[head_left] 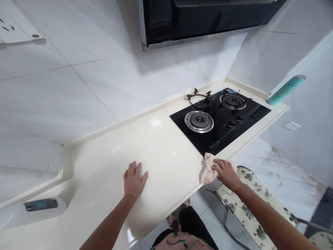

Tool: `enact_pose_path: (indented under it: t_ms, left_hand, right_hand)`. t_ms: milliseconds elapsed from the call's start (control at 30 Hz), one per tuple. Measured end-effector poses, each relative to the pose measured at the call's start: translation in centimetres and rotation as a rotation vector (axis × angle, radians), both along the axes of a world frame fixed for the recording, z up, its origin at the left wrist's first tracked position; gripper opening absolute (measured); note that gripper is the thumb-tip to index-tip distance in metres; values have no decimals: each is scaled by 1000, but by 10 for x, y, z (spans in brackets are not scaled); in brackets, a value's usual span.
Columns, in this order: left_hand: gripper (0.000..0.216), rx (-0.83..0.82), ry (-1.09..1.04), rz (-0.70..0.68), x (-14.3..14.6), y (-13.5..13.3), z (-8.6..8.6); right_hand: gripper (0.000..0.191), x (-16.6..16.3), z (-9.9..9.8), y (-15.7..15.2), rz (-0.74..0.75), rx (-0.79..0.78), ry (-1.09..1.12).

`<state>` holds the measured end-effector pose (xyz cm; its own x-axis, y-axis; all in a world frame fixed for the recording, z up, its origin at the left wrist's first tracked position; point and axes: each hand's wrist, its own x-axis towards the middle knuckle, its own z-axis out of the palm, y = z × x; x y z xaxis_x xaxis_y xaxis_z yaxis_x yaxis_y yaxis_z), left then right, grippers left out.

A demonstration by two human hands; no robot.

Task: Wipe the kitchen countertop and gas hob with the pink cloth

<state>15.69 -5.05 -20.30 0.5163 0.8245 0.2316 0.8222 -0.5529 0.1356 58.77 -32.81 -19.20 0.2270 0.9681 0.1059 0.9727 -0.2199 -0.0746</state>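
My left hand (134, 180) lies flat on the cream countertop (161, 146), fingers stretched out and holding nothing. My right hand (225, 172) presses a crumpled pinkish-white cloth (207, 169) against the counter's front edge, fingers curled over it. The cloth sits just below the near corner of a black glass gas hob (221, 133). The hob has two burners; a loose pan support (199, 98) rests at its far left side.
A dark range hood (208, 21) hangs above the hob. A teal bottle (284, 90) stands at the counter's right end. A white device with a dark screen (39, 206) lies at the left. A floral-cushioned chair (247, 205) stands on the floor below the counter edge.
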Motion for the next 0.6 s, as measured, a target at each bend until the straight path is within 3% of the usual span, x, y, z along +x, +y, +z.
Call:
enact_pose_path:
  t_ms: [67, 167, 300, 400, 500, 600]
  left_hand:
    - [60, -2, -3, -3, 0, 0, 0]
    - [60, -3, -11, -6, 0, 0, 0]
    - [59, 5, -25, -9, 1, 1, 2]
    - [59, 12, -30, -14, 0, 2, 2]
    - [59, 23, -25, -13, -1, 3, 1]
    - [59, 40, -13, -12, -2, 3, 0]
  right_hand:
    - [32, -13, 2, 2, -35, -4, -16]
    - [33, -66, -1, 9, -17, -38, -15]
    - [33, -156, -3, 25, 141, -129, 59]
    - [54, -201, 1, 36, 300, -274, 312]
    - [53, -205, 5, 38, 335, -260, 480]
    - [46, -168, 5, 33, 190, -160, 484]
